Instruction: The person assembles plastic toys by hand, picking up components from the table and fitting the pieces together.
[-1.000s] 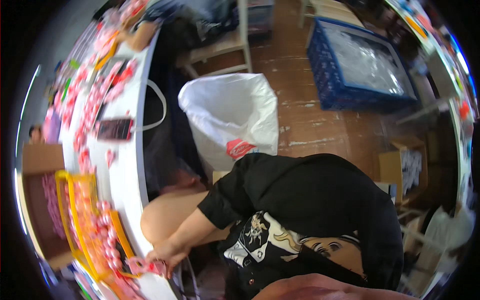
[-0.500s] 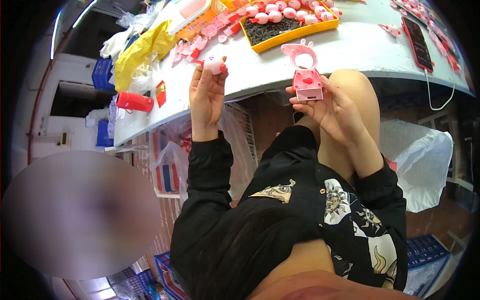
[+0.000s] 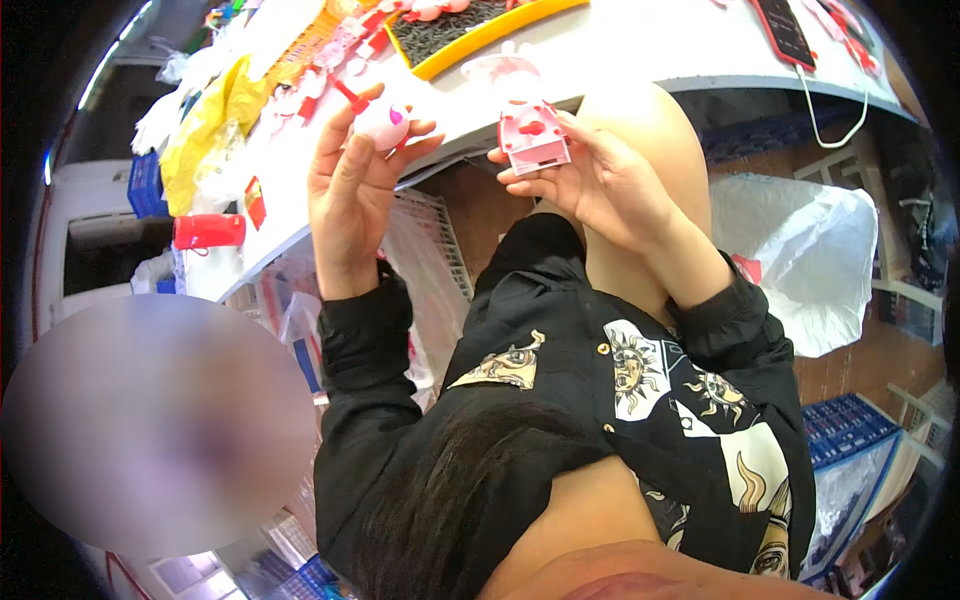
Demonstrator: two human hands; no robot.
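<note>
In my left hand (image 3: 345,195), raised over the table's near edge, a small rounded pink plastic toy piece (image 3: 383,124) with red parts and a purple mark is held between thumb and fingers. The other fingers are spread. To the right, my right hand (image 3: 625,190) is closed around a pink boxy toy part (image 3: 535,130) with red details and a pale, slotted end. A pale pink, ring-like part with small bumps (image 3: 503,66) stands up from its far side, washed out by glare. The two pieces are apart.
On the white table (image 3: 655,42), a yellow tray (image 3: 490,42) holds small dark pieces, with pink parts beyond. A phone (image 3: 782,32) with a white cable lies right. Left are a red cylinder (image 3: 212,231) and yellow bag (image 3: 207,130). A plastic-lined bin (image 3: 790,255) stands right of my legs.
The view has shifted, so the table appears farther up and left. My left hand has turned the rounded piece, its fingers now more spread. My right hand keeps its hold, the toy tilted differently.
</note>
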